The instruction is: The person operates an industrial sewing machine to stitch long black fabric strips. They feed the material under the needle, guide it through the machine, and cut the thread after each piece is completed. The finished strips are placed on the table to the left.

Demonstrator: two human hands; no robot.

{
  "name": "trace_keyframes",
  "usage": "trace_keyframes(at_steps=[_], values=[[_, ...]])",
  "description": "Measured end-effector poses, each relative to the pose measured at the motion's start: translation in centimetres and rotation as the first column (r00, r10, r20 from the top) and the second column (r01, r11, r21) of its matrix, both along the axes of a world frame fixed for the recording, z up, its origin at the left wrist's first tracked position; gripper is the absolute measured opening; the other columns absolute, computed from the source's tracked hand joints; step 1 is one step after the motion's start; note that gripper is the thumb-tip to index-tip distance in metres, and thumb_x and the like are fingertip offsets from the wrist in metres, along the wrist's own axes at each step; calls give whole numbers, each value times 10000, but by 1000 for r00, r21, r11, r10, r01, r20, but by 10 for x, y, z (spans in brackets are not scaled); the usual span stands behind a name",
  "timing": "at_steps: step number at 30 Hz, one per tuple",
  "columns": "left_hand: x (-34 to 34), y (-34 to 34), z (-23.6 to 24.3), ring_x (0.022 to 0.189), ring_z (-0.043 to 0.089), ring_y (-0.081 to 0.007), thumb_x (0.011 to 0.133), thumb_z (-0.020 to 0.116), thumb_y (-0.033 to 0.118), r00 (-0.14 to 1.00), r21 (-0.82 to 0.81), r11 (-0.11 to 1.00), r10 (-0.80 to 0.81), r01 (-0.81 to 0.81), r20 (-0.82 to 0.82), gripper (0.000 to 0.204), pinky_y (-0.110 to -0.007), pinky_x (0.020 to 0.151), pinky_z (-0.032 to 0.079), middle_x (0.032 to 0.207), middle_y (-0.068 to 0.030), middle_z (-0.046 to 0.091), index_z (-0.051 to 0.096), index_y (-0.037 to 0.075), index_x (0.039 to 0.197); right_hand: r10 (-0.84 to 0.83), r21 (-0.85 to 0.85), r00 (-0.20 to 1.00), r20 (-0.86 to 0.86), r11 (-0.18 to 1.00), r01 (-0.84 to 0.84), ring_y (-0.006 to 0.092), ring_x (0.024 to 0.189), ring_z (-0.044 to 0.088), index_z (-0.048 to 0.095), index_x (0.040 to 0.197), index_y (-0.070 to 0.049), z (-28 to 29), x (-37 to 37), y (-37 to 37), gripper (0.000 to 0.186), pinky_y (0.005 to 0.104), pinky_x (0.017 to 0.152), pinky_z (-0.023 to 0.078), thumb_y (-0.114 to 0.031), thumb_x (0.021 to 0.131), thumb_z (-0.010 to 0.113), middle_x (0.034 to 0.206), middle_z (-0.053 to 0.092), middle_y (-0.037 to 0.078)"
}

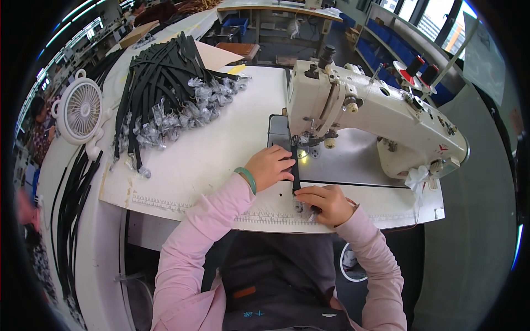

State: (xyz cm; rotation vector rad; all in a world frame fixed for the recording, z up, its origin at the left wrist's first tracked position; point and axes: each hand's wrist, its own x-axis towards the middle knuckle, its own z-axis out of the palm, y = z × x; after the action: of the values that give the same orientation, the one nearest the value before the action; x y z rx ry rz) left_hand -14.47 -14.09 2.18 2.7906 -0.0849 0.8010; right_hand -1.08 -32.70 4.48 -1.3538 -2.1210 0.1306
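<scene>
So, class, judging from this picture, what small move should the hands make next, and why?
Probably guide the black strap gently away from the body: it runs straight up to the sewing machine's needle area, with the left hand alongside and the right hand at its near end.

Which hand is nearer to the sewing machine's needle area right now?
Left. The left hand is at the black strap, just on the person's side of the needle area; the right hand is farther off, by the strap's end nearest the person.
</scene>
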Motion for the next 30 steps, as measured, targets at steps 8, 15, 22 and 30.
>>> trace_keyframes(at_steps=[8,15,22,30], values=[[3,-1,1,869,558,-230,696,656,138,999,-51,998,24,-22,29,213,-306,746,476,941,-76,614,649,35,882,-62,-68,997,47,996,65,254,710,612,579,1002,-67,4,14,14,485,334,596,503,0,522,603,1074,591,36],[3,1,2,844,574,-239,672,611,23,1000,-128,992,2,0,18,200,-307,734,485,897,-89,627,655,24,868,-88,-54,994,60,994,92,265,707,611,576,1006,-70,-6,29,32,484,338,596,500,-4,527,590,1064,591,44],[8,0,0,866,572,-235,683,586,40,992,-20,993,116,-115,56,203,-321,739,481,922,-86,629,656,36,874,-216,-27,976,5,976,216,225,694,625,575,994,-65,-5,26,39,475,313,580,502,18,527,590,1028,597,46],[16,-37,3,880,541,-236,743,577,188,927,-43,926,376,-375,5,216,-328,754,458,914,-106,620,635,23,868,-616,397,753,-233,646,652,172,585,563,612,900,-7,28,47,-41,179,253,527,434,68,747,560,829,605,117]])
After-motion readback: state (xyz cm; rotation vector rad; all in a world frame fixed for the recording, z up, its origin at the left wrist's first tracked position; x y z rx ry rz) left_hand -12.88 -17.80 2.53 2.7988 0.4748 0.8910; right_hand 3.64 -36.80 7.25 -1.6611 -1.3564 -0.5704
